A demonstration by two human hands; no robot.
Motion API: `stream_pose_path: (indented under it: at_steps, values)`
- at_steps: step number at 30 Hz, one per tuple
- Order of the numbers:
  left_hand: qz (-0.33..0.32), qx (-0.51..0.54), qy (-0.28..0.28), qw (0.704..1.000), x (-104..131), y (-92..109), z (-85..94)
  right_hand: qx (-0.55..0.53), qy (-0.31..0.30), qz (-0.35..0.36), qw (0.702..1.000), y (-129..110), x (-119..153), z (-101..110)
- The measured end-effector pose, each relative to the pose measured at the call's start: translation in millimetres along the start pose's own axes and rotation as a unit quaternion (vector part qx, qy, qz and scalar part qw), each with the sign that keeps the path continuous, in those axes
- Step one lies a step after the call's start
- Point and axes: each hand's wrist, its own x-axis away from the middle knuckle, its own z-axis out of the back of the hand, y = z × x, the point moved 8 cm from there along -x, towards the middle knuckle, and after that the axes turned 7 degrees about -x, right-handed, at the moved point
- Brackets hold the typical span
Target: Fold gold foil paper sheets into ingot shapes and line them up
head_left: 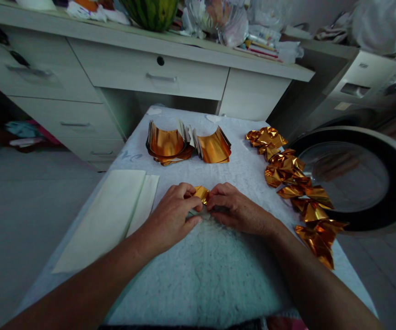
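Between my two hands, low over the cloth-covered table, is a small piece of gold foil paper [202, 194]. My left hand [177, 206] pinches its left end with thumb and fingers. At its right end, my right hand [230, 205] has its fingers closed on the foil. The fingers hide both ends of the piece. Just beyond my hands lie two curved stacks of gold foil sheets [166, 143], their edges curling upward. Along the table's right side runs a row of several crumpled, twisted gold foil pieces [285, 165].
Folded pale paper sheets [115, 211] lie on the left of the table [204, 279]. Behind stands a white drawer unit [156, 75] with a watermelon [149, 13] and plastic bags on top. At right, a washing machine's open round door [352, 178] reaches close to the table edge.
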Motion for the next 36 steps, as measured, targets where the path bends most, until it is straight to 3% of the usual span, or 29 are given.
stream_pose_path:
  at_steps: [12, 36]
  values:
    - [0.033, 0.019, -0.008, 0.999, 1, 2, 0.4, 0.004, 0.009, -0.006, 1.0, 2, 0, -1]
    - [0.063, -0.018, 0.055, 0.996, -3, 5, 0.0, -0.028, 0.091, -0.058, 0.994, 14, -2, -3]
